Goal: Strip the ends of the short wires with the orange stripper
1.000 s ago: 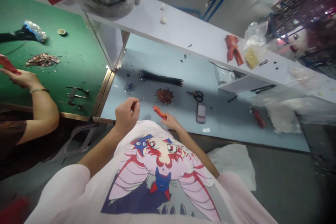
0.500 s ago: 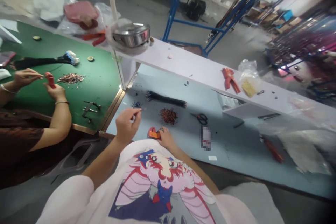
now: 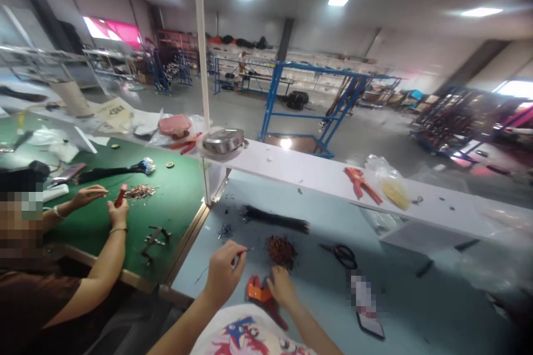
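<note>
My left hand (image 3: pixel 227 272) is closed in a pinch on a thin wire (image 3: pixel 250 248) whose short end sticks out to the right. At the near edge of a pile of small copper-brown pieces (image 3: pixel 281 250) is my right hand (image 3: pixel 283 287), fingers bent downward; what lies between its fingertips is hidden. Between my hands an orange-and-red hand tool (image 3: pixel 259 291) rests on the table, one handle slanting below my right hand. Beyond the pile lies a bundle of dark wires (image 3: pixel 275 219). A few dark scraps (image 3: pixel 225 231) are left of it.
Scissors (image 3: pixel 343 255) and a phone (image 3: pixel 370 324) lie to the right. A raised white shelf (image 3: pixel 283 169) carries a steel container (image 3: pixel 224 141), orange pliers (image 3: pixel 361 184) and plastic bags. At the green table (image 3: pixel 183 194) on the left, a co-worker's hands (image 3: pixel 119 212) hold a red tool.
The view has tilted up, showing more of the room. My right hand has left the orange-and-red tool and moved to the pile's edge. My left hand still pinches the wire.
</note>
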Motion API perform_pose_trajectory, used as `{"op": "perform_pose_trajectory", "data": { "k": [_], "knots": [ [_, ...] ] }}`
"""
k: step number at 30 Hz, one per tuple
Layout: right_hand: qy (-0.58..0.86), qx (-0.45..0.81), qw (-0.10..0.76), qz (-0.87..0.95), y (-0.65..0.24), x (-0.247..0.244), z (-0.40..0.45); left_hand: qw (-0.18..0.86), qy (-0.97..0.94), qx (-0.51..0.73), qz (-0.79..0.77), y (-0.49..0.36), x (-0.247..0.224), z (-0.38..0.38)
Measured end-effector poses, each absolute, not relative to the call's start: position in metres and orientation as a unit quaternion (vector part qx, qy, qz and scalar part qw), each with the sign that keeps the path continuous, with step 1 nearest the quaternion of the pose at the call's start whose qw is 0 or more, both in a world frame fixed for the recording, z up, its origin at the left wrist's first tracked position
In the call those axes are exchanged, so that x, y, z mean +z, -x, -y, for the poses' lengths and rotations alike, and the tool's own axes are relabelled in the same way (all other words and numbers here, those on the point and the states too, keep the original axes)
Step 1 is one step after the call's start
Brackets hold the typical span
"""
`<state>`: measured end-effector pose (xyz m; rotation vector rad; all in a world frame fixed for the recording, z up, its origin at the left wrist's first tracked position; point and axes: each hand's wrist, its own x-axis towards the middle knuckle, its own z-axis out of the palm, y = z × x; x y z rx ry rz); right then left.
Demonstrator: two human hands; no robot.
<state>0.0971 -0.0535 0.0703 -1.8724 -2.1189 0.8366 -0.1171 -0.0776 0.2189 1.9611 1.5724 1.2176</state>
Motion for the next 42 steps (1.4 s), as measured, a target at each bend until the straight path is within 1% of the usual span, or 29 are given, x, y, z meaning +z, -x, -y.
{"op": "perform_pose_trajectory", "data": {
  "k": [3, 6, 7, 9, 14, 17, 22, 26, 31, 32, 35, 38, 42],
  "knots": [
    [0.607, 0.317, 0.169, 0.709, -0.090, 0.095, 0.058, 0.200, -0.712, 0.356, -0.571, 0.111, 0.207, 0.080],
    [0.548, 0.401, 0.298, 0.671, -0.079, 0.127, 0.072, 0.215, -0.748, 0.280, -0.561, 0.099, 0.193, 0.084],
    [0.528, 0.423, 0.327, 0.660, -0.076, 0.137, 0.076, 0.216, -0.760, 0.266, -0.552, 0.094, 0.190, 0.086],
    [0.512, 0.424, 0.345, 0.663, -0.072, 0.154, 0.083, 0.217, -0.779, 0.255, -0.530, 0.087, 0.184, 0.087],
    [0.550, 0.347, 0.312, 0.693, -0.076, 0.171, 0.084, 0.235, -0.796, 0.252, -0.497, 0.082, 0.180, 0.083],
    [0.557, 0.340, 0.292, 0.699, -0.081, 0.170, 0.083, 0.284, -0.792, 0.248, -0.479, 0.085, 0.177, 0.078],
    [0.550, 0.363, 0.321, 0.681, -0.086, 0.171, 0.079, 0.401, -0.752, 0.256, -0.457, 0.098, 0.166, 0.071],
    [0.551, 0.325, 0.348, 0.685, -0.095, 0.185, 0.076, 0.437, -0.734, 0.245, -0.458, 0.105, 0.164, 0.070],
    [0.518, 0.329, 0.325, 0.719, -0.094, 0.199, 0.078, 0.526, -0.695, 0.235, -0.430, 0.098, 0.176, 0.078],
    [0.514, 0.323, 0.318, 0.728, -0.094, 0.199, 0.079, 0.530, -0.696, 0.238, -0.422, 0.097, 0.179, 0.079],
    [0.541, 0.351, 0.295, 0.705, -0.101, 0.189, 0.074, 0.507, -0.669, 0.280, -0.466, 0.100, 0.186, 0.079],
    [0.601, 0.355, 0.251, 0.670, -0.119, 0.162, 0.066, 0.480, -0.615, 0.312, -0.541, 0.114, 0.183, 0.078],
    [0.640, 0.345, 0.151, 0.670, -0.131, 0.116, 0.072, 0.528, -0.513, 0.371, -0.566, 0.131, 0.177, 0.084]
  ]
}}
